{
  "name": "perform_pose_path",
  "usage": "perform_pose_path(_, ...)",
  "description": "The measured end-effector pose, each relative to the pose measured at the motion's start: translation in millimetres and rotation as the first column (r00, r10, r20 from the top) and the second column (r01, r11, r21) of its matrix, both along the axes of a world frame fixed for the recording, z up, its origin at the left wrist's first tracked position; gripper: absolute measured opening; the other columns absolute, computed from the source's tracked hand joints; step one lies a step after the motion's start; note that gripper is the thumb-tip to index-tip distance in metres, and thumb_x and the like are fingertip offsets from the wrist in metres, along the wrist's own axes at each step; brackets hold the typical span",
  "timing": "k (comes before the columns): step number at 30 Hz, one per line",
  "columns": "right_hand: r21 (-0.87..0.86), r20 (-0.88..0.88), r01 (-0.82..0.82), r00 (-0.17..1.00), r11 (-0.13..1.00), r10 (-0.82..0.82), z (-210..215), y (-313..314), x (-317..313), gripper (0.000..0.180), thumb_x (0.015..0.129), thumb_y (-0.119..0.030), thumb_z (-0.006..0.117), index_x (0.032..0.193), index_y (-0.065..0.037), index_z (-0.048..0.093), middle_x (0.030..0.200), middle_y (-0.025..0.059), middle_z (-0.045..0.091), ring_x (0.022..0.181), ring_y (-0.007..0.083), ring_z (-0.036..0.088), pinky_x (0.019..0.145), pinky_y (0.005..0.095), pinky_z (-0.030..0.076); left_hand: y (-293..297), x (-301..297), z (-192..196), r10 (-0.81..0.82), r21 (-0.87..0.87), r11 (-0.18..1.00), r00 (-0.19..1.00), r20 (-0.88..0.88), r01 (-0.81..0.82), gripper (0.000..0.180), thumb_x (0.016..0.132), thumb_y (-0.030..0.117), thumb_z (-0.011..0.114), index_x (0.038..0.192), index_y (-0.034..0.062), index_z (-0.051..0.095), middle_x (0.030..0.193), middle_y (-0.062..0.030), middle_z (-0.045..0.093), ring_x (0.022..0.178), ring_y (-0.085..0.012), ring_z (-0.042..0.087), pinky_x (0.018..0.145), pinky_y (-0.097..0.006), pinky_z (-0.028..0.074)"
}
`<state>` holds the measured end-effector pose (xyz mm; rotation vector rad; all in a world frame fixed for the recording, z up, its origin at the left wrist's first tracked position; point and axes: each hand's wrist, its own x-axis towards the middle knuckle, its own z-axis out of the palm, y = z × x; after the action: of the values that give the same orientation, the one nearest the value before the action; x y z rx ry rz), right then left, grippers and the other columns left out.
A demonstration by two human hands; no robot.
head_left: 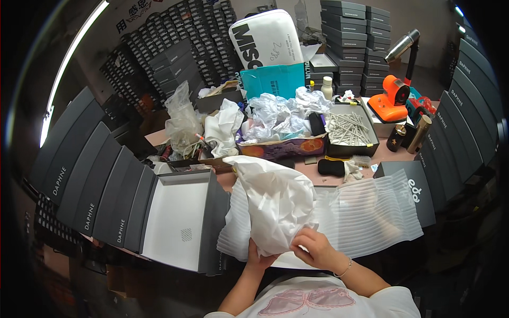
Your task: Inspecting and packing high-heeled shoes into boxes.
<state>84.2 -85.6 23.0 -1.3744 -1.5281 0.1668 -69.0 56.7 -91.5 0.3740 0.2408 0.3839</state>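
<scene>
A: What is standing at the far left?
B: Dark grey boxes (103, 185) are leaning in a row, and just right of them an open box (177, 217) is showing its white inside.
A: And the left hand (260, 255)?
B: It is gripping the lower left edge of the white wrapping (278, 204); some of its fingers are hiding beneath.
A: Where is that wrapping sitting?
B: It is filling the middle, close before the person, bulging and creasing, with ribbed translucent foam (371, 217) showing on both sides. Behind it, a carton (283, 149) is holding crumpled white paper (275, 116).
A: What is the right hand (314, 249) doing?
B: Its fingers are bending in and pinching the wrapping's lower right edge. A thin bracelet (345, 268) is circling that wrist.
A: Further right?
B: A dark tray (354, 150) is holding pale sticks (347, 127), an orange device (389, 103) is standing beyond it, and more grey boxes (450, 132) are rising at the far right.
</scene>
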Motion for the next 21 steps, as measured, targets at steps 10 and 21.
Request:
perform_pose_path(10, -0.157, -0.377, 0.137, 0.907, 0.978, -0.188, 42, -60, 98, 0.027, 0.086, -0.006, 0.068, 0.111, -0.002, 0.061, 0.105, 0.0126, 0.065, 0.091, 0.0243, 0.066, 0.080, 0.0326, 0.052, 38, -45, -8, 0.013, 0.344, 0.939, 1.000, 0.005, -0.014, 0.071, 0.082, 0.048, 0.062, 0.135, 0.0025, 0.046, 0.128, -0.0111, 0.057, 0.115, -0.0260, 0.058, 0.097, -0.039, 0.048)
perform_pose_path(21, -0.059, -0.817, -0.102, 0.577, 0.993, 0.011, 29, -23, 73, 0.077, 0.078, -0.017, 0.077, 0.141, -0.004, 0.036, 0.126, 0.0076, 0.052, 0.116, 0.0164, 0.051, 0.101, 0.0339, 0.041, 15, -4, 45, 0.199, 0.384, 0.920, 0.938, -0.283, -0.079, 0.079, 0.095, 0.067, 0.025, 0.140, 0.0043, 0.041, 0.138, -0.0121, 0.050, 0.126, -0.0271, 0.050, 0.104, -0.041, 0.042)
